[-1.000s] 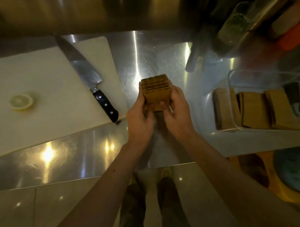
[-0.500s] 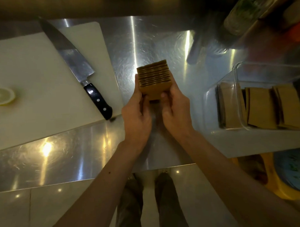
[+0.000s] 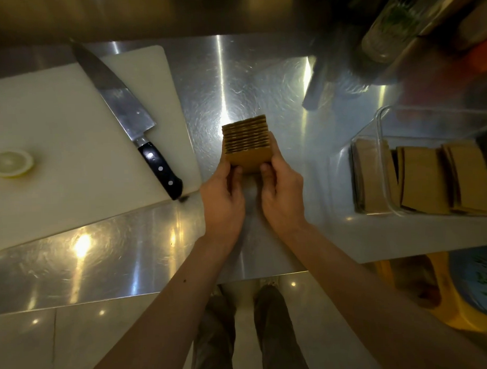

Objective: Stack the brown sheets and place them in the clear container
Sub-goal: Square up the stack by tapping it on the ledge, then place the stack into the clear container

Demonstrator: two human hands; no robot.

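A thick stack of brown sheets [image 3: 246,141] stands on edge above the steel counter [image 3: 233,82], its layered edges facing up. My left hand [image 3: 222,203] grips its left side and my right hand [image 3: 282,195] grips its right side, thumbs on the near face. The clear container [image 3: 382,163] sits to the right at the counter's edge. Inside it lie three groups of brown sheets [image 3: 422,186] side by side.
A white cutting board [image 3: 55,135] lies at the left with a large black-handled knife [image 3: 129,116] across it and a lemon half [image 3: 11,164]. Jars and dark objects [image 3: 391,21] stand at the back right. A yellow bin [image 3: 467,292] sits below the counter.
The view shifted slightly; the stack stays upright between both hands in nearly the same place over the counter. The grip looks unchanged.
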